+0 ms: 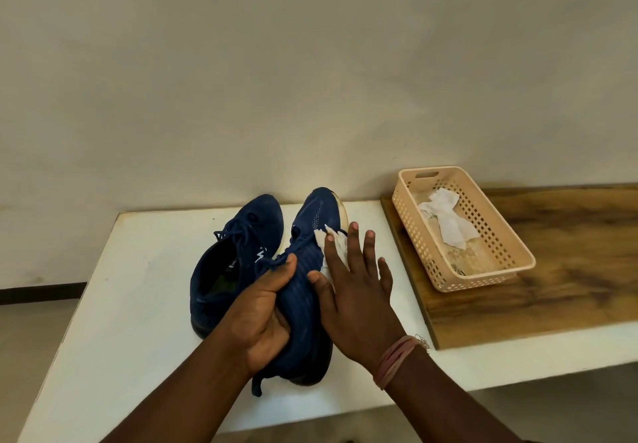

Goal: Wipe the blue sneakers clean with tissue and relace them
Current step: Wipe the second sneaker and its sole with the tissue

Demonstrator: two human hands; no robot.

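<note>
Sneaker (303,290) sits between both hands — left hand (259,315) grips its collar, right hand (355,290), fingers spread, presses white tissue (331,245) flat against its side.

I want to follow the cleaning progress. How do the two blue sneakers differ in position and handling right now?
The right sneaker is gripped by the left hand, while the right hand presses a white tissue flat against its side; nothing touches the left sneaker. The left sneaker shows its open collar and dark inside; on the right sneaker, hands cover that area. Both are dark blue, on the white table, toes toward the wall.
</note>
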